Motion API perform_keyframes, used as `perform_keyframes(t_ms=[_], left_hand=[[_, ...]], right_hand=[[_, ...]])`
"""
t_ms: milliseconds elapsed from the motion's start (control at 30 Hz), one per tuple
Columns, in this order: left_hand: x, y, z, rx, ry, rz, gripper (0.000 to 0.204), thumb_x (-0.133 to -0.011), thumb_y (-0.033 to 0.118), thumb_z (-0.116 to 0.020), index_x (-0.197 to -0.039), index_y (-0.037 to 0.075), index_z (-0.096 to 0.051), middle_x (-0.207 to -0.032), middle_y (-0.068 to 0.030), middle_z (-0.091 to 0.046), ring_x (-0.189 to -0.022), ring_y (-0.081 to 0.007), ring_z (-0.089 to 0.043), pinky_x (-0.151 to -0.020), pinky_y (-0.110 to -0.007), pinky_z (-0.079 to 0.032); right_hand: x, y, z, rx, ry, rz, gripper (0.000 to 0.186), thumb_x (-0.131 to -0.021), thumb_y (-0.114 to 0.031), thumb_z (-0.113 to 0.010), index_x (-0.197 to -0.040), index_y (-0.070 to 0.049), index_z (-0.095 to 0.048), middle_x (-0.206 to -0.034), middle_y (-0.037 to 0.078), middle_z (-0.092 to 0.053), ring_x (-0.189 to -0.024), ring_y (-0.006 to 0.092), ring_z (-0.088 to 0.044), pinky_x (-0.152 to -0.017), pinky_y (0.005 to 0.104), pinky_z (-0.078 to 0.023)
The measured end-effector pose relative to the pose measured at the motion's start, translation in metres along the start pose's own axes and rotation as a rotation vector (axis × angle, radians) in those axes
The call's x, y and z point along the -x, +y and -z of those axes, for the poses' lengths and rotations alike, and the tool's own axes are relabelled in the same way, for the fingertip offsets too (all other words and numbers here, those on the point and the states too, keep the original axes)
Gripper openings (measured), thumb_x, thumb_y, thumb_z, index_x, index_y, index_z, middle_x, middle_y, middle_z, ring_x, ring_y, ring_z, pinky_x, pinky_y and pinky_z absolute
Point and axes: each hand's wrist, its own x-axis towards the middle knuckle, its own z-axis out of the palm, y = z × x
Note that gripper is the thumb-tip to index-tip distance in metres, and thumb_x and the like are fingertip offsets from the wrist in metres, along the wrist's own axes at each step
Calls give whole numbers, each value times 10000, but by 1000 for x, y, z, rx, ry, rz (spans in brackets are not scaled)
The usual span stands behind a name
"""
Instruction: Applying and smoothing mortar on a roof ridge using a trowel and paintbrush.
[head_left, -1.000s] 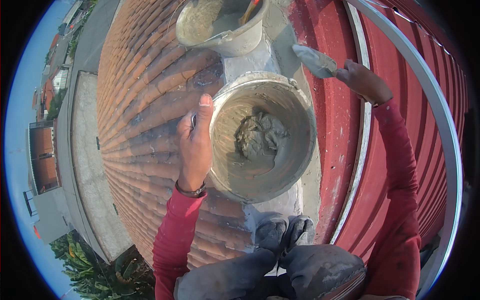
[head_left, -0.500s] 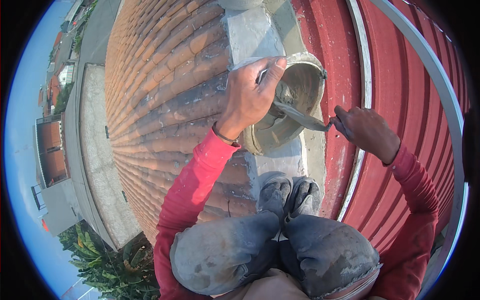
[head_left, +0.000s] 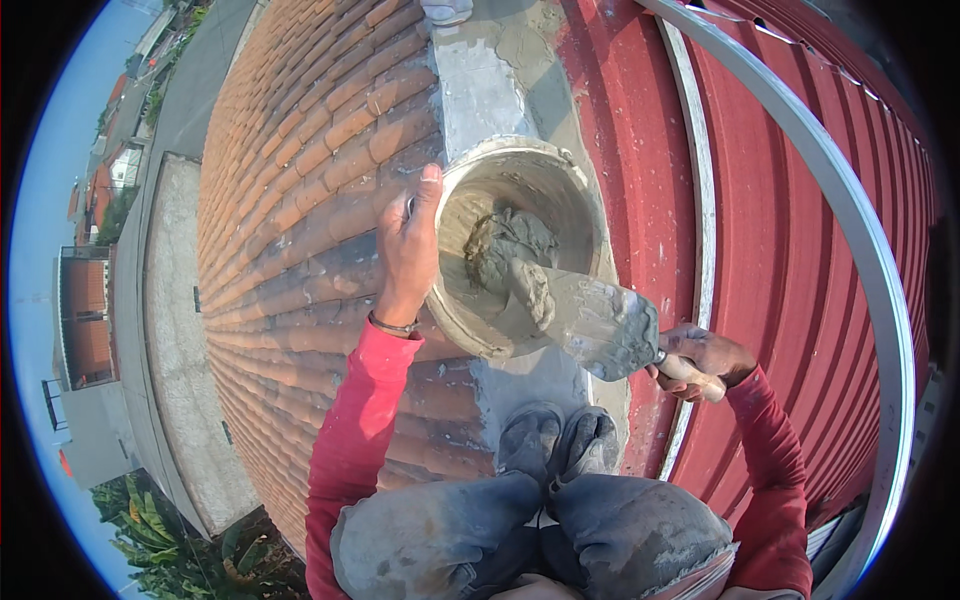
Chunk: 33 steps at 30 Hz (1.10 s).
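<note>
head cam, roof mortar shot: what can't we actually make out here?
- Left hand fingers: hidden behind the bucket rim.
- Trowel handle: buried in the right hand.
- Mortar depth: bucket wall hides it.
- Object at the top edge: cut off.
- Street buildings: too small, fisheye-bent.

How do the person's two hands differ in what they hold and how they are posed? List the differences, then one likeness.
The left hand grips the mortar bucket by its rim; the right hand holds the trowel by its handle. The left hand reaches forward, thumb up; the right hand sits nearer the knees. Both are bare, with red sleeves.
</note>
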Motion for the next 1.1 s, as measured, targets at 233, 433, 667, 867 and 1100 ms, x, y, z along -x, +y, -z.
perform_keyframes(t_ms=[233,433,667,867,1100], left_hand=[[25,-17,31,352,216,227,558,-1032,460,-466,-1228,-46,-599,-1127,-99,-662,-986,-144,-637,-855,-290,-511],[30,-22,28,417,271,255,559,-1035,450,-469,-1265,-48,-577,-1222,-104,-621,-1051,-152,-610,-910,-297,-483],[33,-31,41,323,408,231,537,-1006,466,-535,-1122,-46,-647,-1090,-73,-647,-975,-122,-571,-889,-269,-445],[24,-29,33,445,349,258,438,-1023,419,-527,-1010,3,-662,-1000,-4,-618,-942,-92,-517,-863,-270,-422],[17,-23,24,364,383,239,379,-1036,373,-519,-939,34,-657,-936,30,-601,-860,-55,-499,-794,-231,-421]], right_hand=[[-43,-91,72,297,602,538,386,-1057,-368,-382,-894,-53,-533,-613,7,-485,-418,87,-432,-377,248,-373],[-152,-120,188,1393,1062,937,293,-1010,-313,-509,-969,-24,-536,-659,188,-570,-526,362,-602,-488,436,-473],[-144,-55,138,1423,1001,400,227,-990,-275,-540,-1043,-62,-482,-659,215,-622,-636,428,-637,-543,530,-487],[-128,-133,188,1715,1093,665,241,-975,-315,-570,-1067,-102,-504,-734,157,-658,-630,387,-651,-526,488,-516],[-158,-211,240,1965,1035,605,265,-985,-358,-537,-1129,-135,-523,-762,147,-676,-662,364,-669,-552,478,-537]])
